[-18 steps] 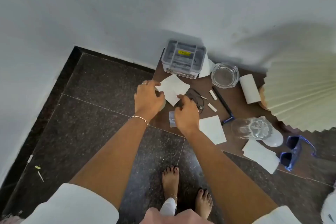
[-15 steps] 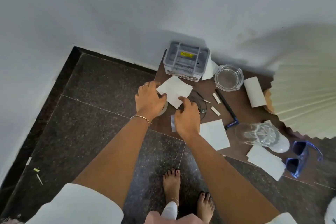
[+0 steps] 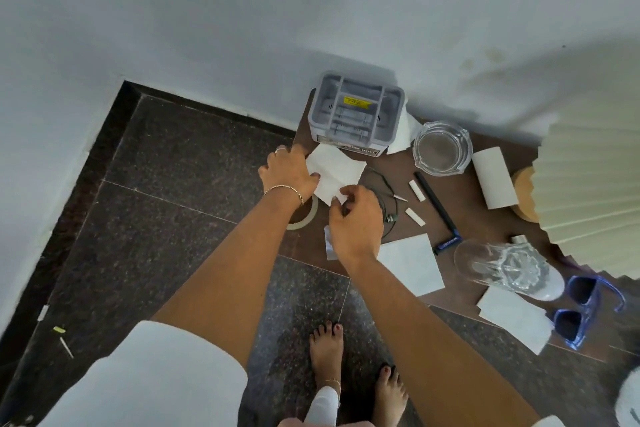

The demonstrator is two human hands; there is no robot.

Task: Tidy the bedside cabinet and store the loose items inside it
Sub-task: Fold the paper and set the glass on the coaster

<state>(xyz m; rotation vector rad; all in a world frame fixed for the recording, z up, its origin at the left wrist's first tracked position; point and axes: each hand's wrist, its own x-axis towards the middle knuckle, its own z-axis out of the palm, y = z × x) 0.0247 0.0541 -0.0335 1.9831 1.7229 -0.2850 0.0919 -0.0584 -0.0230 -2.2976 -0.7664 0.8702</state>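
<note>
On the brown bedside cabinet top [image 3: 460, 218] lies a white tissue [image 3: 337, 172] at the left end. My left hand [image 3: 289, 172] grips its left edge, thumb on top. My right hand [image 3: 356, 218] pinches its near corner with curled fingers. Under the right hand lie a black wired earphone [image 3: 384, 194] and a small foil packet [image 3: 329, 243]. A roll of clear tape [image 3: 306, 215] sits under my left wrist. A grey compartment organiser [image 3: 358, 111] stands at the back by the wall.
A glass ashtray [image 3: 442, 147], a paper roll [image 3: 493, 180], a black pen [image 3: 437, 206], two white sticks, more tissues [image 3: 410, 262], a tipped glass tumbler [image 3: 498, 263], blue sunglasses [image 3: 581, 308] and a pleated lamp shade [image 3: 595, 180] crowd the cabinet. Dark tiled floor lies left.
Both hands have shifted a little on the tissue; the right hand's fingers now curl on its near corner. The camera has tilted, sliding the scene rightward.
</note>
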